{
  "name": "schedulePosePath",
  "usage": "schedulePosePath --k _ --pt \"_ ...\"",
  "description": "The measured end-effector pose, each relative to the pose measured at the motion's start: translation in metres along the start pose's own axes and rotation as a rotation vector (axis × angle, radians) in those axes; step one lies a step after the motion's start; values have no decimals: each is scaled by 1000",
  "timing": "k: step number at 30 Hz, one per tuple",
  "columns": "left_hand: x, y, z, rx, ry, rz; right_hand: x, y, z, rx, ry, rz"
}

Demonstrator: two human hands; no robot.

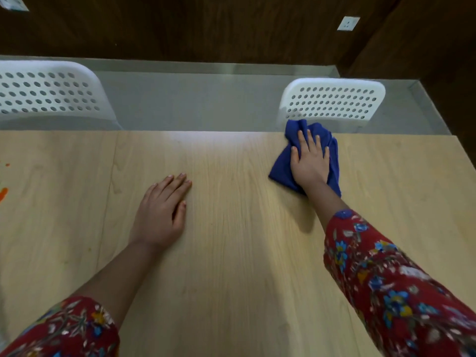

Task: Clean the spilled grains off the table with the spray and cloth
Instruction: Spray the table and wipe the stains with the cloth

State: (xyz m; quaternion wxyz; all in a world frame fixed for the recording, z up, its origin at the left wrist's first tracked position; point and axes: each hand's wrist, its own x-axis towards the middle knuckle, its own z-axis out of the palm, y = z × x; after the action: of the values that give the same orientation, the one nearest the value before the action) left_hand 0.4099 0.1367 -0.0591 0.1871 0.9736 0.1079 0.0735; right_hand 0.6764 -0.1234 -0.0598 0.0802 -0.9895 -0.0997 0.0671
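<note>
Likely an office or meeting room: a pale wood-grain worktop [231, 253], two white perforated chairs [332, 101] on the far side, dark panelled wall [206, 27] with sockets [348, 23].

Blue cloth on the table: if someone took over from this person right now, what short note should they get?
Right hand: flat, pressing the blue cloth near the far edge of the table.
Left hand: flat on bare wood, holding nothing.
Spray: not in view.
Done: no grains show on the wood around the hands.
Left: orange specks at the left edge, possibly spill; wipe there and check.
</note>
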Motion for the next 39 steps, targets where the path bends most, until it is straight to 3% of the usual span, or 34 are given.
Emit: schedulePosePath --k 8,11,15,18,21,23,25,28,30,32,34,36,37,39 --pt "0 -1 1 -7 -8 12 -221 46 13 -45 50 45" --pt "-2 2 -1 -5 -4 32 -209 44 14 -81 49 83" --pt "-20 -1 -22 48 -29 139 -135 -19 18 -43 59 79" --pt "-54 -23 -37 79 -33 90 -157 -79 31 -48 26 -215" --pt "-92 -59 -54 92 -23 -106 -219 -63 32 -47 -25 -491" --pt "-113 -75 -59 109 -25 -213 -219 -33 29 -46 -22 -402" --pt "-124 -82 -59 95 10 -292 -192 -24 24 -63 6 -195" --pt "-121 -84 -56 31 75 -379 -137 -68 24 -37 25 -27" --pt "-120 -84 -54 12 98 -382 -128 -119 32 -19 14 -128" --pt "-122 -86 -54 3 116 -383 -160 -161 43 -23 -14 -408" --pt "-121 -83 -55 -13 119 -389 -218 -158 49 -80 -97 -779" --pt "-121 -84 -55 -14 127 -390 -239 -124 43 -105 -150 -996" --pt "-122 -85 -54 -13 133 -392 -229 -109 39 -107 -139 -1003" --pt "-123 -87 -54 -13 130 -387 -189 -95 35 -124 -83 -811"
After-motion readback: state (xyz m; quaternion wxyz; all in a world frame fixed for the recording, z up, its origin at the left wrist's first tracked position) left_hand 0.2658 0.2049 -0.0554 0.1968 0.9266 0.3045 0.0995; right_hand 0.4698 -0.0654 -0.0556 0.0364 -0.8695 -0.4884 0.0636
